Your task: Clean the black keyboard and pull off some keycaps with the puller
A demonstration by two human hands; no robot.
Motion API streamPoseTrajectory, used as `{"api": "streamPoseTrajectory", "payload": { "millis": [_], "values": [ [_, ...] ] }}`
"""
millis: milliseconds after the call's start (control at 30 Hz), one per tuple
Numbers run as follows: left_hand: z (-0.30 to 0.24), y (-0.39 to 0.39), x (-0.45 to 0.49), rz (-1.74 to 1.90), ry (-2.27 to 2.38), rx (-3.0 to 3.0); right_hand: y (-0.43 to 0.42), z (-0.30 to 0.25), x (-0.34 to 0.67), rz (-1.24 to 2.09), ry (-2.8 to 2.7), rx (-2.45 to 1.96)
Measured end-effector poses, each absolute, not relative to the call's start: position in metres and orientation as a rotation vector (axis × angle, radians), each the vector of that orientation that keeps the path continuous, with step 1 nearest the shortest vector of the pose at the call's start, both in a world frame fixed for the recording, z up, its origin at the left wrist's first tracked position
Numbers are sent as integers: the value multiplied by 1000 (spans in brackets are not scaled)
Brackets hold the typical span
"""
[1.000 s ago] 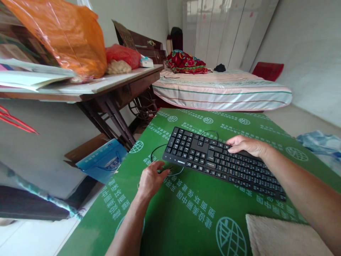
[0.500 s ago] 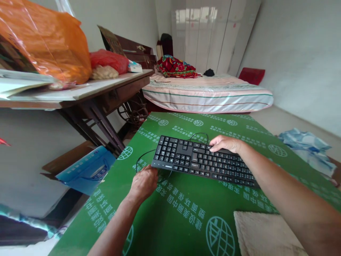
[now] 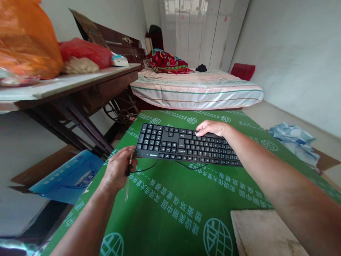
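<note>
A black keyboard [image 3: 183, 145] is held over the green board [image 3: 170, 192], its number pad to the left and its lettering upside down from here. My right hand [image 3: 211, 128] is closed on its far long edge, thumb on top near the keys. Beside the keyboard's left end, my left hand [image 3: 118, 167] is closed around the black plug [image 3: 130, 163] of the keyboard's cable. A thin, clear strip dangles below that hand. Part of the cable [image 3: 146, 169] runs from the plug under the keyboard; another loop shows beneath its near edge.
A beige cloth mat [image 3: 261, 231] lies at the near right of the board. Left stands a table [image 3: 106, 76] with orange and red bags; below it is a blue box [image 3: 71, 177]. Behind is a bed [image 3: 197, 90]. Blue-white cloth [image 3: 293, 142] lies at right.
My left hand has moved left and turned, and the plug in it now shows. The keyboard has shifted left and up in view, held by my right hand. The camera view has shifted slightly.
</note>
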State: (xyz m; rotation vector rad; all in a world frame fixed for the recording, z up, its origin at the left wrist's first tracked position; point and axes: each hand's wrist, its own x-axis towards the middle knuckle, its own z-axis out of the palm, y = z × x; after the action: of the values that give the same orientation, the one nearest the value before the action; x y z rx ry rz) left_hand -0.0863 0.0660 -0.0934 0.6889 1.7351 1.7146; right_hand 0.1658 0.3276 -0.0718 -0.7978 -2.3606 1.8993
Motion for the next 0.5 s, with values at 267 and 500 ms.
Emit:
{"api": "streamPoseTrajectory", "payload": {
  "millis": [267, 500],
  "values": [
    [-75, 76, -82, 1504, 1655, 505, 323, -58, 150, 1800, -2446, -723],
    [-55, 79, -68, 1583, 1536, 395, 322, -52, 157, 1649, -2419, -771]
  ]
}}
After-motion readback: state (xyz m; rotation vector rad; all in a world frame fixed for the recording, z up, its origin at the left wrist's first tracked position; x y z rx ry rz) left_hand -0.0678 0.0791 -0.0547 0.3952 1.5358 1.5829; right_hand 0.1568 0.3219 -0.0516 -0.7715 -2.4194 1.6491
